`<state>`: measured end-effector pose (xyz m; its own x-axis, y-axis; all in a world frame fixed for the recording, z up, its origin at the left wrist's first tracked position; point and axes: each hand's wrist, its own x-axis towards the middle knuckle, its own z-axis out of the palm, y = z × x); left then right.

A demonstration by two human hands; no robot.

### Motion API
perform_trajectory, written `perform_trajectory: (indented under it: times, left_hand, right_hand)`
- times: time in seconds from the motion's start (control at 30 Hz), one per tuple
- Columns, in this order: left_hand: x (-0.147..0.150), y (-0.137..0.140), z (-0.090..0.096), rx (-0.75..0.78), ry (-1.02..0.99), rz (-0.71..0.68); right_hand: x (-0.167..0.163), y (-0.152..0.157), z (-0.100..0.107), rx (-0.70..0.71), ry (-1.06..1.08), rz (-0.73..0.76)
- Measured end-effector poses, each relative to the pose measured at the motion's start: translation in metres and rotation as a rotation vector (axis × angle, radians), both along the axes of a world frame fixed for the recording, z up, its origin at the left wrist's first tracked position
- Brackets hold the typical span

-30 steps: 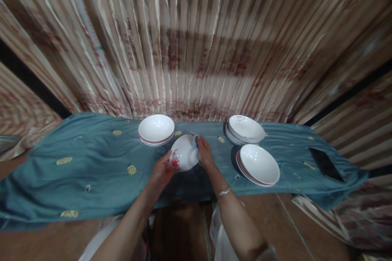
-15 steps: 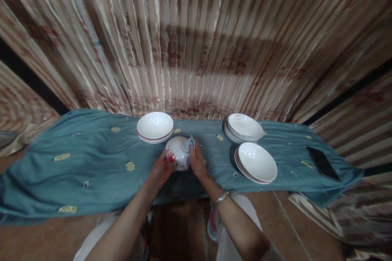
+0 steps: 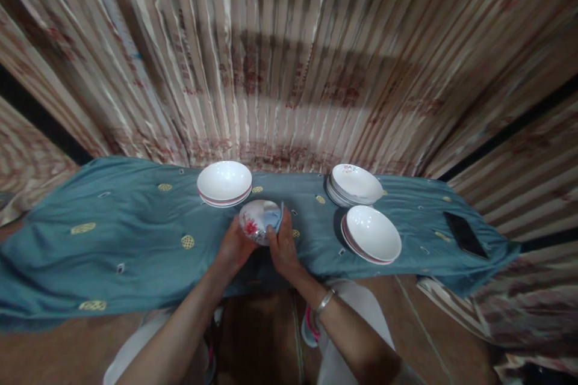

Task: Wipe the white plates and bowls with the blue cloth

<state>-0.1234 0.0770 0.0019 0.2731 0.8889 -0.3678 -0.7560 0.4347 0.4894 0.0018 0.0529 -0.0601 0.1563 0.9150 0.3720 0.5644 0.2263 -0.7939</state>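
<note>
A white bowl (image 3: 254,215) with red flowers on its outside is held up over the front part of the cloth-covered table. My left hand (image 3: 237,245) grips its left side, fingers partly hidden behind it. On the bowl's right side, my right hand (image 3: 283,245) is closed on a light blue cloth (image 3: 272,215), pressing it against the outer surface. Just behind, to the left, stands a stack of white bowls (image 3: 224,182) with red bands. Two more stacks are on the right: flower-patterned bowls (image 3: 355,184) at the back and red-banded bowls (image 3: 372,233) in front.
A teal cloth (image 3: 149,240) with yellow pineapple prints covers the table. Near its right end lies a dark phone (image 3: 465,234). A pleated curtain (image 3: 280,72) hangs close behind the table, and dark poles (image 3: 43,117) slant at either side.
The bowl has tilted in my hands, and the blue cloth now spreads over more of its right side. My right hand has shifted round toward the bowl's near side.
</note>
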Motion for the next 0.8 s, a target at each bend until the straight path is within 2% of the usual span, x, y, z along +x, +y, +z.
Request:
perform_trajectory:
  times: [0.3,0.53,0.8]
  left_hand:
    - [-0.001,0.000,0.004,0.013,-0.025,0.017]
    - [0.005,0.001,0.014,-0.016,0.092,0.083]
    - [0.001,-0.004,0.010,-0.051,0.100,0.027]
  right_hand:
    - [-0.005,-0.016,-0.005,0.092,-0.249,0.042]
    - [-0.008,-0.030,0.008,0.214,-0.458,0.117]
    - [-0.004,-0.023,0.016,0.354,-0.668,0.239]
